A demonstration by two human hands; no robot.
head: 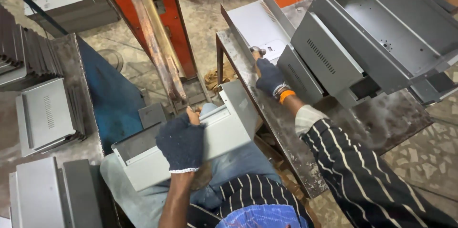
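My left hand grips a grey metal panel on my lap, left of the steel table. Right hand pinches a small part on that table, grey casings crowding beside it.

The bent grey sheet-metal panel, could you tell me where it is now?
Head view, lower left: the grey sheet-metal panel lies across the person's lap, gripped by the gloved left hand.
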